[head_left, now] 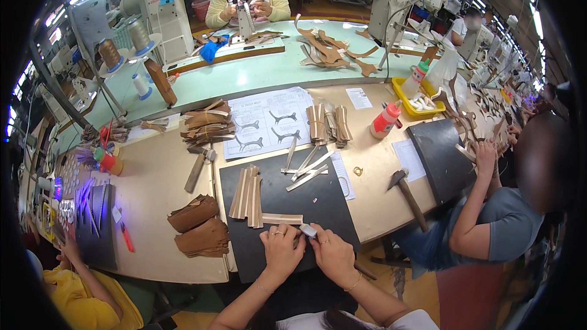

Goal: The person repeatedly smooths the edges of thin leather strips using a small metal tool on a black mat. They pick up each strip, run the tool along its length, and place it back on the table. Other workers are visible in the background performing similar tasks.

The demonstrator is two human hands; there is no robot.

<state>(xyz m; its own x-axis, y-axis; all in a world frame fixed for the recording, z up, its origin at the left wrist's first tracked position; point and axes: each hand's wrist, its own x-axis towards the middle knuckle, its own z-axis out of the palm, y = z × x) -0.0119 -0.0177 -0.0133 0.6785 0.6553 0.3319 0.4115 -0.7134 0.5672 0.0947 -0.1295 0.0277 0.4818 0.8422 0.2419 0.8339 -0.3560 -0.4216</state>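
Observation:
On a black board (293,190), my right hand (332,250) is wrapped around a hammer (309,230); its grey head shows by my thumb and its handle sticks out below the hand. Close beside it, my left hand (282,248) has its fingers curled down at the board, and whatever they pinch is hidden. Just beyond my left fingers lies a brown leather strip (282,219) with a pale band. Several similar strips (247,197) form a row farther left. Narrow pale strips (310,170) are scattered at the board's far edge.
Stacks of brown leather pieces (202,236) lie left of the board, near another hammer (199,169). Beyond are a pattern sheet (269,123), bundled strips (330,124) and a red bottle (385,120). At right, a hammer (408,198) lies near a co-worker (507,220).

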